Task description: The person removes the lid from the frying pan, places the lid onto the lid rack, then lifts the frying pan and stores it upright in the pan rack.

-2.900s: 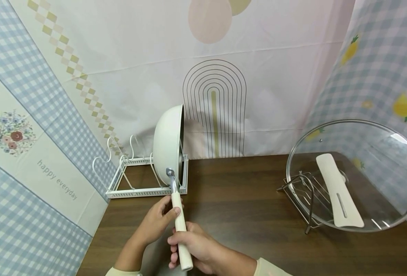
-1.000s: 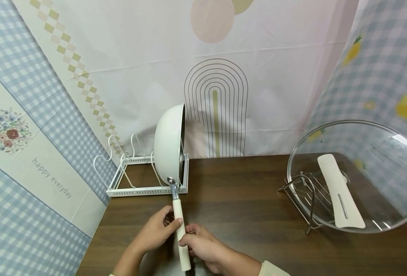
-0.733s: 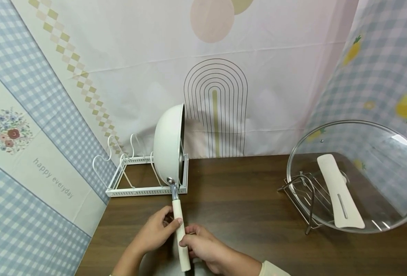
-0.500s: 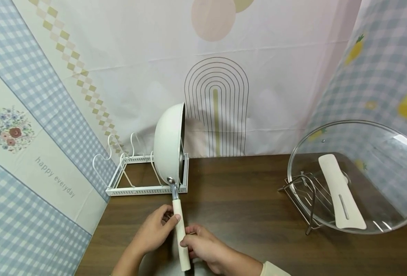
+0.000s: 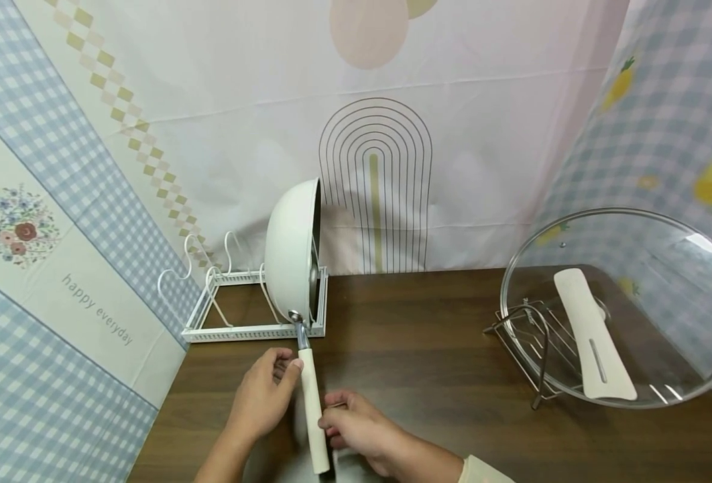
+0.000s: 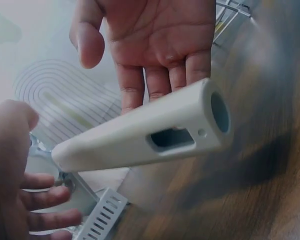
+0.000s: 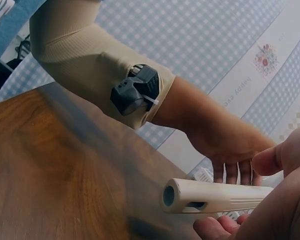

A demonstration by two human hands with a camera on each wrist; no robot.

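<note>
A cream frying pan point(image 5: 289, 251) stands on its side in a white wire pan rack point(image 5: 241, 333), its dark inside facing right. Its pale handle point(image 5: 311, 409) slopes toward me over the tabletop. My left hand point(image 5: 263, 396) is just left of the handle's upper part, fingers loosely bent, gripping nothing. On the other side, my right hand point(image 5: 362, 429) lies close beside the lower handle. In the left wrist view the left hand point(image 6: 15, 175) is spread apart from the handle, and the right hand point(image 6: 160, 40) shows an open palm with fingertips passing behind it.
At the right, a large glass lid point(image 5: 664, 295) with a long cream grip point(image 5: 594, 335) leans in a dark wire stand point(image 5: 546, 355). A patterned cloth point(image 5: 483, 168) hangs behind the brown wooden tabletop point(image 5: 416, 335). The rack's left hooks point(image 5: 190, 258) stick up.
Both hands have let go of the pan handle and eased apart, the left one a little up and left. The pan stays in the rack; earlier its handle sat slightly higher.
</note>
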